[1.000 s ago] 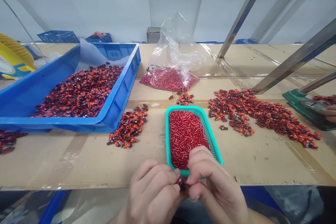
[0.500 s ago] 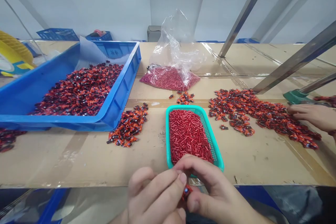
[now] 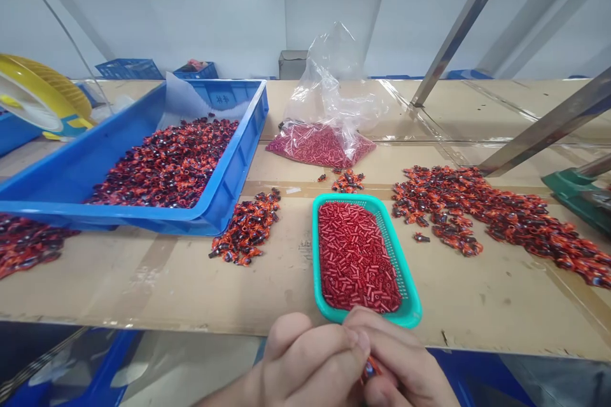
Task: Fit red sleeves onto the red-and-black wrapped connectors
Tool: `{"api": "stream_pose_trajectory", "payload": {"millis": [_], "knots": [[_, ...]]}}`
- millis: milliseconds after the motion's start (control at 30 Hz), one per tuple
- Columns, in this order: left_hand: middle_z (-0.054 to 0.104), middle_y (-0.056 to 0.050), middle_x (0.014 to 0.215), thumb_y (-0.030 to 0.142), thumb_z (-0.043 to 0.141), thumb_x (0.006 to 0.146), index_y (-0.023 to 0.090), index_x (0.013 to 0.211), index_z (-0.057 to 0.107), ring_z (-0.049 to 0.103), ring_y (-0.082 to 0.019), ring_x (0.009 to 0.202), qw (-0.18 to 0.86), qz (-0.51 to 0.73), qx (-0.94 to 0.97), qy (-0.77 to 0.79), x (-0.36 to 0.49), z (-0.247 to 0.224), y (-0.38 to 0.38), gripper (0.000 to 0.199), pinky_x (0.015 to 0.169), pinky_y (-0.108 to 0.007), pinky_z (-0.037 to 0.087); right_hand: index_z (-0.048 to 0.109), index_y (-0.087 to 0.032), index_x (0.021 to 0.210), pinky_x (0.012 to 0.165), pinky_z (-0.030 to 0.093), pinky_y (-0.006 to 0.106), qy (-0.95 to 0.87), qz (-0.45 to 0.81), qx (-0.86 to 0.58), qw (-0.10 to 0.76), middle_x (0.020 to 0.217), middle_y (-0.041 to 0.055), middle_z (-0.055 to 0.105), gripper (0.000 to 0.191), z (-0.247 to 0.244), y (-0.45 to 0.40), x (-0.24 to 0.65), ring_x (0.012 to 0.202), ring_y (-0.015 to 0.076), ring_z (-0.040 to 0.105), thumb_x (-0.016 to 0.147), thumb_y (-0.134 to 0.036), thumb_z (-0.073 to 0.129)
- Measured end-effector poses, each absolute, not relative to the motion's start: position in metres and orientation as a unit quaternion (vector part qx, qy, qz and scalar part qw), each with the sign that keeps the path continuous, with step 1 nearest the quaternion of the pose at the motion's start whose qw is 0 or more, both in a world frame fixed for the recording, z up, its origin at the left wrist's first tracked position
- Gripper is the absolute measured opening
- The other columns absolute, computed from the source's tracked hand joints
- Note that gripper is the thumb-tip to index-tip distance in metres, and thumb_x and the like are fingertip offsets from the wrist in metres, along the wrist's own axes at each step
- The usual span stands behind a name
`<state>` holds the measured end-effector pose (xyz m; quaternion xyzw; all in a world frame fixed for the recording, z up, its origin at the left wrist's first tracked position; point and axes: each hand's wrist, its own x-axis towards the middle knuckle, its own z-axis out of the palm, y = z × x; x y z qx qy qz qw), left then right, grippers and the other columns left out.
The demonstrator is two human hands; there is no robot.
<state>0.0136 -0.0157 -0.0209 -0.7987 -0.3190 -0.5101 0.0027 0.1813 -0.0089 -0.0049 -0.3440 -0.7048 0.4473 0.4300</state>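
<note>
My left hand (image 3: 312, 362) and my right hand (image 3: 405, 359) meet at the lower middle, in front of the table edge. A small orange-and-black part (image 3: 370, 369) with a shiny bluish spot shows between the right fingers and thumb. My left fingertips are pinched close against it; what they grip is hidden. Just beyond the hands stands a green plastic basket (image 3: 414, 305) full of short red tubes (image 3: 356, 254). Loose orange-and-black parts lie in a small pile (image 3: 245, 229) left of the basket and a larger pile (image 3: 496, 216) to its right.
A blue crate (image 3: 238, 165) at the left holds many similar parts. Behind the basket sits a clear plastic bag (image 3: 319, 143) of red pieces. Metal posts (image 3: 453, 38) rise at the right, near a green tool base (image 3: 573, 194). A yellow fan (image 3: 52, 95) stands far left.
My view has swung a little left, so the scene sits further right. My hands have drawn closer together around the small part. Another person's hand at the right has left the view.
</note>
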Motion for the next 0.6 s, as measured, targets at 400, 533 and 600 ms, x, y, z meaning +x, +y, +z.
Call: {"api": "stream_pose_trajectory", "payload": {"millis": [400, 533, 600], "knots": [[0.078, -0.016, 0.125, 0.01, 0.053, 0.101, 0.018, 0.116, 0.07, 0.069, -0.031, 0.116, 0.056, -0.191, -0.882, -0.427, -0.034, -0.029, 0.108, 0.023, 0.097, -0.047, 0.054, 0.074, -0.02, 0.095, 0.063, 0.057, 0.038, -0.648, 0.037, -0.712, 0.267, 0.09, 0.0137, 0.078, 0.059, -0.057, 0.028, 0.298, 0.081, 0.0306, 0.074, 0.102, -0.068, 0.039], [0.078, -0.011, 0.11, 0.008, 0.062, 0.098, 0.016, 0.108, 0.072, 0.072, -0.027, 0.104, 0.065, -0.105, -0.885, -0.45, -0.06, -0.049, 0.156, 0.016, 0.092, -0.047, 0.058, 0.068, -0.02, 0.073, 0.058, 0.048, 0.042, -0.629, -0.018, -0.75, 0.205, 0.07, 0.0142, 0.07, 0.069, -0.067, 0.047, 0.341, 0.067, 0.0326, 0.066, 0.096, -0.077, 0.039], [0.075, -0.006, 0.107, 0.019, 0.068, 0.099, 0.016, 0.104, 0.071, 0.072, -0.023, 0.1, 0.073, -0.064, -0.889, -0.448, -0.062, -0.053, 0.167, 0.007, 0.091, -0.044, 0.06, 0.07, -0.018, 0.076, 0.06, 0.048, 0.043, -0.631, -0.044, -0.75, 0.195, 0.072, 0.0155, 0.07, 0.07, -0.068, 0.052, 0.346, 0.067, 0.0322, 0.064, 0.097, -0.077, 0.038]]}}
